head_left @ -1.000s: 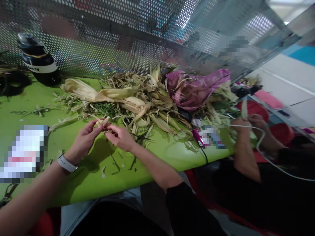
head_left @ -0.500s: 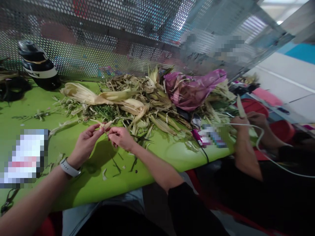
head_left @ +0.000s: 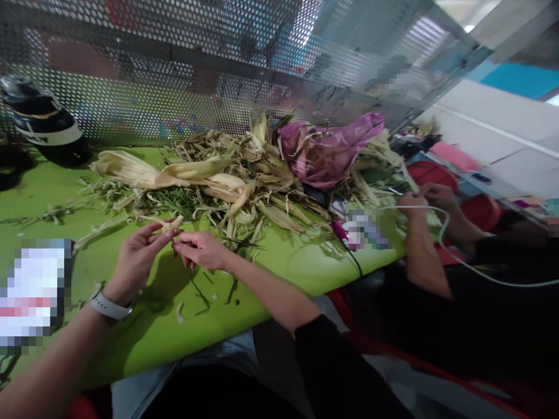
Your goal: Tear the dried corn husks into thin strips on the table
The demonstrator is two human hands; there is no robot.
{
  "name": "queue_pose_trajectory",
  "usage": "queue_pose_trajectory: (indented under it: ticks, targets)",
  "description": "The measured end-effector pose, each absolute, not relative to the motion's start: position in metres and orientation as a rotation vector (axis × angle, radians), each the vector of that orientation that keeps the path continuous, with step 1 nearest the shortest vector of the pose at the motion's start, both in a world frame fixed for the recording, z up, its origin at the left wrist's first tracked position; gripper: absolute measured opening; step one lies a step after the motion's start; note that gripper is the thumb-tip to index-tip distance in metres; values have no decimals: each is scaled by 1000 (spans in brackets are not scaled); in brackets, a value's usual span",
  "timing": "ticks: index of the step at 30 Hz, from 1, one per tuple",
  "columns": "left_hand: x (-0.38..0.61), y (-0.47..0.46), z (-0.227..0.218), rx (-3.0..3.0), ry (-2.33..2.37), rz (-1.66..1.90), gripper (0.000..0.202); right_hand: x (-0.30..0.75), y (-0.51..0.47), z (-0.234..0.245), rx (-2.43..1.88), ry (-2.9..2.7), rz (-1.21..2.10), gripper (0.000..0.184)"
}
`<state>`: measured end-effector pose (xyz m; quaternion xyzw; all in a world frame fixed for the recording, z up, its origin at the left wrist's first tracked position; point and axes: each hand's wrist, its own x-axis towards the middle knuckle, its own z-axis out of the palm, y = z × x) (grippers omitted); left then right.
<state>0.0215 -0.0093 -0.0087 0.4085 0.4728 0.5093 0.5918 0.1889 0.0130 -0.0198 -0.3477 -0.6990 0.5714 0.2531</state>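
My left hand [head_left: 138,255] is closed in a pinch around a small folded piece of pale corn husk [head_left: 175,222], whose tip sticks up above the thumb. Close against it, my right hand [head_left: 204,251] has its fingers curled and pinched together just below the husk; what lies between those fingertips is hidden. Both hands hover over the green table [head_left: 166,349]. Behind them lies a heap of dried corn husks [head_left: 271,174], with a long pale husk [head_left: 126,167] on its left side. Green sprigs [head_left: 177,199] lie in front of the heap.
A pink-purple plastic bag [head_left: 323,154] rests on the heap. At left are a dark bottle [head_left: 50,131] and a pixelated bright-screened device [head_left: 32,291]. On the right, a co-worker's hands [head_left: 417,203] hold a husk strip, near a white cable [head_left: 445,224]. A perforated metal panel [head_left: 183,64] stands behind.
The view has swung slightly, shifting everything leftward. My two hands stay together at the husk piece, which now points up more. My right fingers sit a little lower against it.
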Motion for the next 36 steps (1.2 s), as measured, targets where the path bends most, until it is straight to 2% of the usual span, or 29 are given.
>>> queue_pose_trajectory:
  ticks: [7,11,13,18,25,29,34,36]
  targets:
    - [18,-8,-2,956,1093,1171,33,193,14,-16,-977,-1895,1550,24]
    - [16,-8,1,951,1121,1174,25,205,23,-9,-1125,-1859,1305,41]
    - [17,-8,1,985,1120,1130,26,206,26,-9,-1111,-1838,1295,45]
    - [20,-8,-2,1064,1150,1054,31,197,26,-17,-977,-1838,1425,37]
    - [17,-6,-2,1145,1184,1040,25,198,23,-19,-1128,-1931,1055,38]
    - [13,-5,-2,1226,1169,1041,23,204,26,-18,-1151,-1897,1135,38]
    - [17,-9,-4,1374,1093,930,27,203,27,-15,-999,-1731,987,29]
    - [20,-11,-4,1385,1061,939,27,200,25,-15,-935,-1669,1124,24]
